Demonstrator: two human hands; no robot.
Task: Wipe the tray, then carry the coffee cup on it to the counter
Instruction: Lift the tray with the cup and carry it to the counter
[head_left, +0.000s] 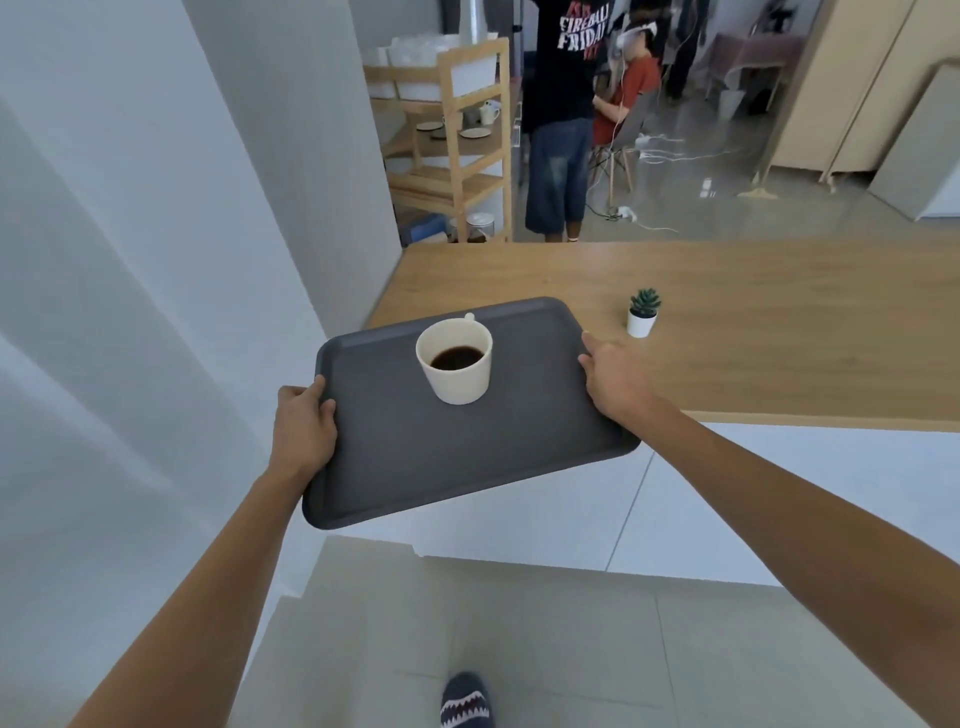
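A white wall (130, 260) rises on my left, pale floor tiles (571, 649) lie under me. Ahead stands a wooden desk (753, 322) with a small potted plant (643, 313); beyond it, a wooden shelf (457, 145) and a polished grey floor (753, 208).

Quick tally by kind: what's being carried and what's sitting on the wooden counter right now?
Trays: 1, grey tray, held by left hand and right hand
Cups: 1, coffee cup on it
Potted plants: 1, potted plant on counter
Total: 3

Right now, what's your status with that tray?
Both hands, left and right, gripping tray. Coffee cup upright on it. Counter just ahead; small potted plant there.
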